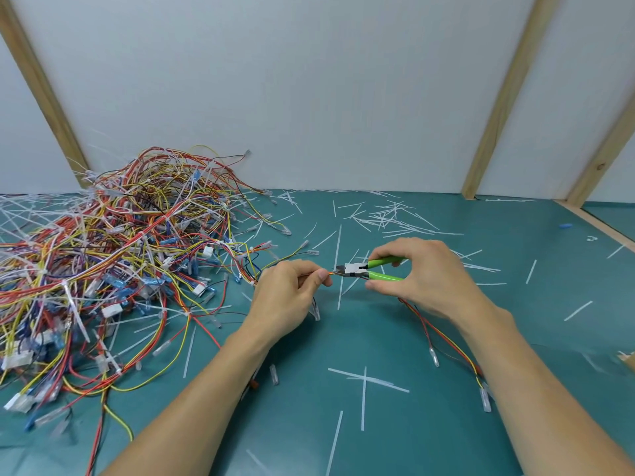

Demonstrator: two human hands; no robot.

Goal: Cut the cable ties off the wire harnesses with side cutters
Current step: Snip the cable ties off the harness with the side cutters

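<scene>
Cut white plastic tie strips lie nearest on the teal tabletop; above them the left hand pinches a thin bundle of red, yellow and black harness wires, while the right hand grips green-handled side cutters, tips at the bundle beside the left fingertips; more trimmed strips scatter beyond; a large tangled heap of multicoloured wire harnesses, many apparently still tied, suggests plenty remains.
</scene>
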